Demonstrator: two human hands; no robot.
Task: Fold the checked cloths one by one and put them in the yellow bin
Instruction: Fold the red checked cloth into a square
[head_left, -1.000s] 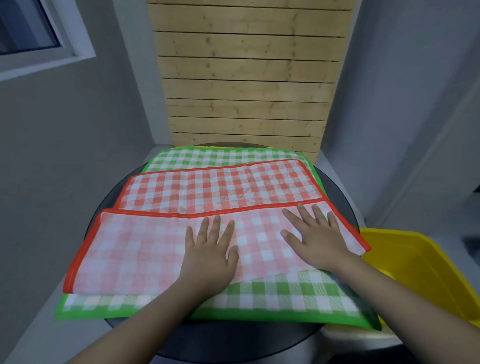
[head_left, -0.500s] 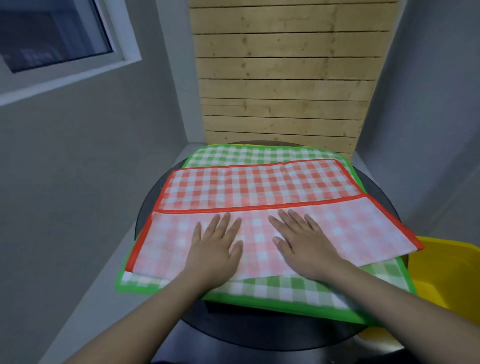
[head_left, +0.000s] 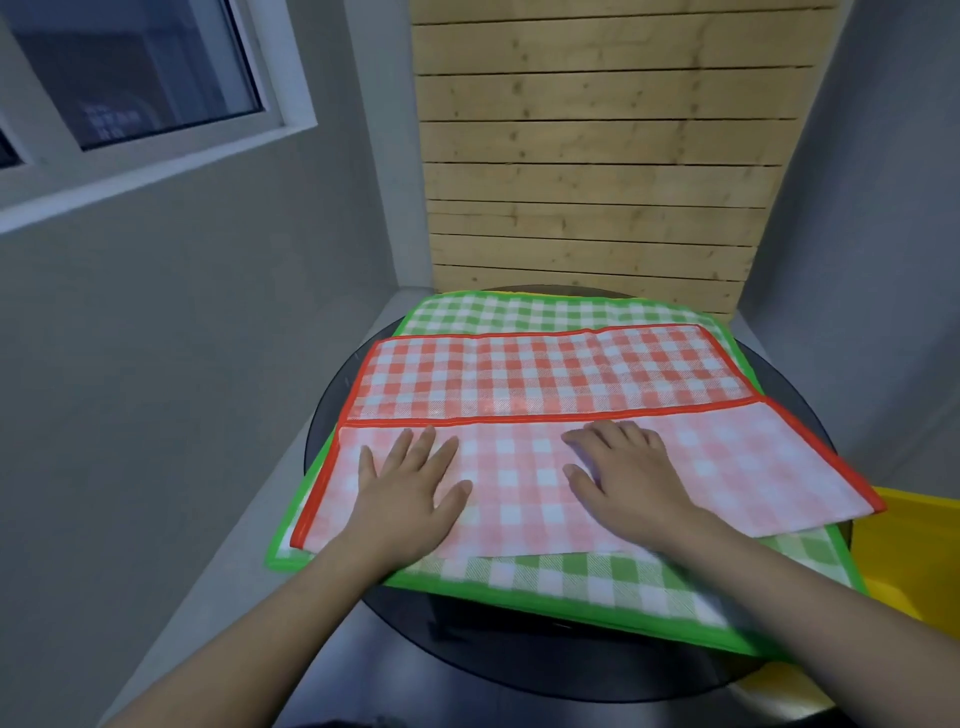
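1. The red checked cloth (head_left: 550, 384) lies on the green checked cloth (head_left: 597, 577), its near half folded over and showing the pale underside.
2. The left hand (head_left: 405, 493) and the right hand (head_left: 628, 473) lie flat on the fold, fingers spread.
3. The round dark tabletop (head_left: 519, 654) is mostly hidden under the cloths.
4. The yellow bin (head_left: 914, 540) stands at the right, cut off by the edge.

Left hand (head_left: 405, 493) lying flat, fingers spread, pressing palm-down on the red checked cloth (head_left: 545, 379), right hand (head_left: 623, 478) resting alongside, fingers slightly bent, both forearms extending forward.
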